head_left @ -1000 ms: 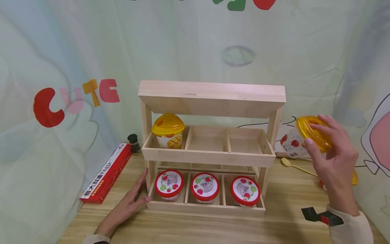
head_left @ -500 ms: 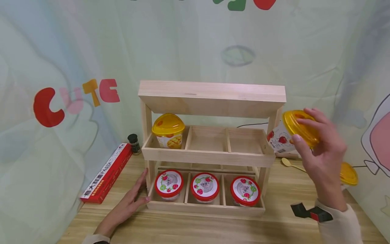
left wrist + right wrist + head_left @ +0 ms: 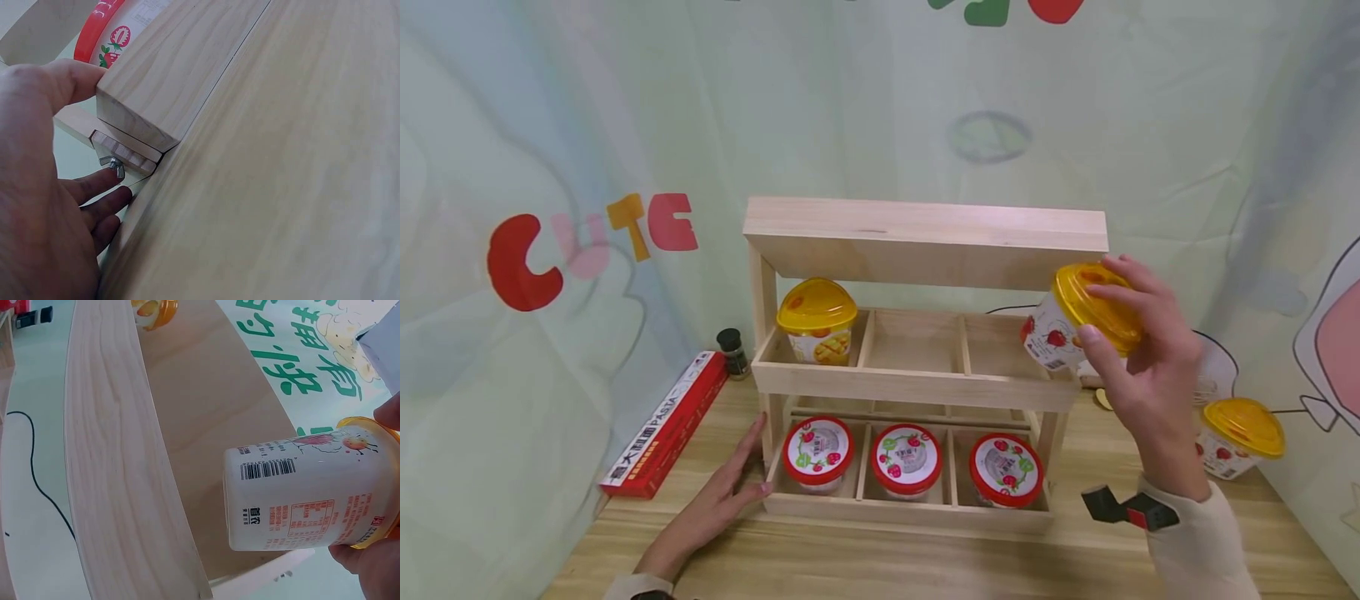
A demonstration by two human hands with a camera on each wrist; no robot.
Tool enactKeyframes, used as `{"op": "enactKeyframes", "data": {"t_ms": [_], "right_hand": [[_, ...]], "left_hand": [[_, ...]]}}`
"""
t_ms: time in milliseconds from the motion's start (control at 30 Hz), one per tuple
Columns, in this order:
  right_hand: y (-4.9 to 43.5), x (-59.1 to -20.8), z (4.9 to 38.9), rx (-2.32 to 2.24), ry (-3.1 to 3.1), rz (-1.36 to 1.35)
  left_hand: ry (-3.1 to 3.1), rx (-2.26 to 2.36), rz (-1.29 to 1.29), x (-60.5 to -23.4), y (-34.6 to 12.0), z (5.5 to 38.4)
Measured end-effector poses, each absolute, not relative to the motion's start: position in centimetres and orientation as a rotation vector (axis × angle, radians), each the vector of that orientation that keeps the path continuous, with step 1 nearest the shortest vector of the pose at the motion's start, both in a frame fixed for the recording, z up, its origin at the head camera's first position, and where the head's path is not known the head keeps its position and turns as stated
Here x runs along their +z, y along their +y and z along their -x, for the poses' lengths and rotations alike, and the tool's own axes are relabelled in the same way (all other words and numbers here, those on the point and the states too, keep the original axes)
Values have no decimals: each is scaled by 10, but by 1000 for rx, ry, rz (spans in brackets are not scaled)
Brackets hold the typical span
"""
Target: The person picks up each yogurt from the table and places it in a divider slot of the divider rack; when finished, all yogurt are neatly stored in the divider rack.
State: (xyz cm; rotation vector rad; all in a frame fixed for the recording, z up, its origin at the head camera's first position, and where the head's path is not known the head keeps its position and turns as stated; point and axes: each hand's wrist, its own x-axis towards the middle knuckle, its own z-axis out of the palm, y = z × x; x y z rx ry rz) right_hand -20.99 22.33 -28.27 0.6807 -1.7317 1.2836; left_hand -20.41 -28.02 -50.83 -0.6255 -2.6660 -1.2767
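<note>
My right hand [image 3: 1153, 367] grips a white yogurt cup [image 3: 1051, 333] by its yellow domed lid, beside the right end of the upper tier. The cup is tilted, its base pointing left; strawberries are printed on it. In the right wrist view, the cup [image 3: 300, 494] shows a barcode. My left hand [image 3: 711, 500] rests against the lower left corner of the wooden rack [image 3: 910, 385], thumb on the tray's corner. In the left wrist view, its other fingers lie loosely by a wing nut [image 3: 114, 165]. A yellow-lidded cup [image 3: 817, 321] with a waffle picture stands in the upper left compartment.
Red-lidded tubs [image 3: 906, 460] fill the lower tier's three front compartments. Another yellow-lidded cup [image 3: 1238, 437] stands at right on the table. At left lie a red pasta box [image 3: 662, 425] and a black-capped jar [image 3: 732, 353]. The rack's sloped top board [image 3: 925, 237] overhangs the upper tier.
My right hand has carried the yogurt cup leftward, up to the rack's right end. The cup on the table at right has come into fuller view. My left hand has stayed put.
</note>
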Motion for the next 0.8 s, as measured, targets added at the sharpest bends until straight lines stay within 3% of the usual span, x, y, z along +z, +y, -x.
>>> {"op": "enactKeyframes", "data": {"t_ms": [800], "right_hand": [[154, -281, 244, 1405, -1736, -985]], "left_hand": [[-2689, -1237, 590, -511, -282, 204]]}}
